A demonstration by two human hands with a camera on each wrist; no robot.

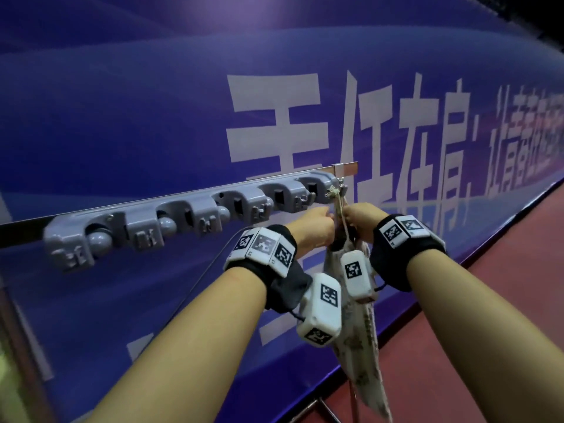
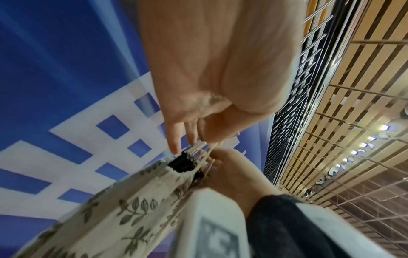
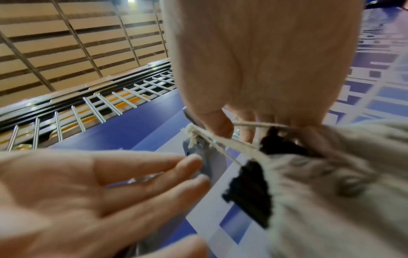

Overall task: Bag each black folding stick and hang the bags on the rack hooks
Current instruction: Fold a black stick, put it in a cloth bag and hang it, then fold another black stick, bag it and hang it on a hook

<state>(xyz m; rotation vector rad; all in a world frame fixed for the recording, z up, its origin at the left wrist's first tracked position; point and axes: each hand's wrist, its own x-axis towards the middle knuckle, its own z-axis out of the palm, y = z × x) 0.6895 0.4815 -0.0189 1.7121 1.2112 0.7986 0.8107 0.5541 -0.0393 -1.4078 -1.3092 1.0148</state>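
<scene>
A cream leaf-print drawstring bag (image 1: 363, 346) hangs below the right end of the grey hook rack (image 1: 195, 215). Its knotted drawstring (image 1: 332, 190) is looped over the rightmost hook. The black folding stick (image 2: 181, 164) pokes out of the gathered bag mouth. My left hand (image 1: 317, 221) is just left of the bag top, its fingers straight and its fingertips (image 2: 174, 150) touching the stick's end. My right hand (image 1: 360, 219) is on the other side, with the taut drawstring (image 3: 220, 143) running past its thumb and curled fingers just above the bag (image 3: 331, 183).
The rack is fixed to a metal rail (image 1: 345, 167) across a blue banner wall (image 1: 152, 117) with large white characters. The other hooks to the left carry nothing. Red floor (image 1: 503, 300) lies to the right, and a metal stand leg (image 1: 332, 412) shows below the bag.
</scene>
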